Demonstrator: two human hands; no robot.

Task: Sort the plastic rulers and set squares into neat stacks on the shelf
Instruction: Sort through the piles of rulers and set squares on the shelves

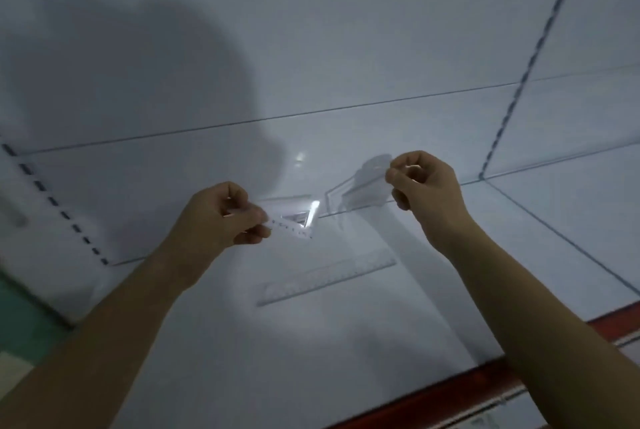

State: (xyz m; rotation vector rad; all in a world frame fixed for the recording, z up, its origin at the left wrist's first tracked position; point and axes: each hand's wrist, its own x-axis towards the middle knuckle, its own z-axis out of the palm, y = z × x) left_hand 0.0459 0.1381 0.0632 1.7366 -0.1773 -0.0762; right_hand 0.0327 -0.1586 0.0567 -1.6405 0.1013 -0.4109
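My left hand (225, 217) pinches one end of a small clear set square (299, 222), held above the white shelf (207, 342). My right hand (424, 182) pinches the corner of a larger clear set square (356, 194), also lifted off the shelf, to the right of the small one. A clear straight ruler (327, 281) lies flat on the shelf below and between my hands, running diagonally. The transparent plastic is faint and its edges are hard to make out.
The shelf has a red front edge (467, 390) at the lower right. A slotted upright (55, 205) runs along the left and another slotted upright (519, 82) on the right. The white back panel (346, 30) rises behind.
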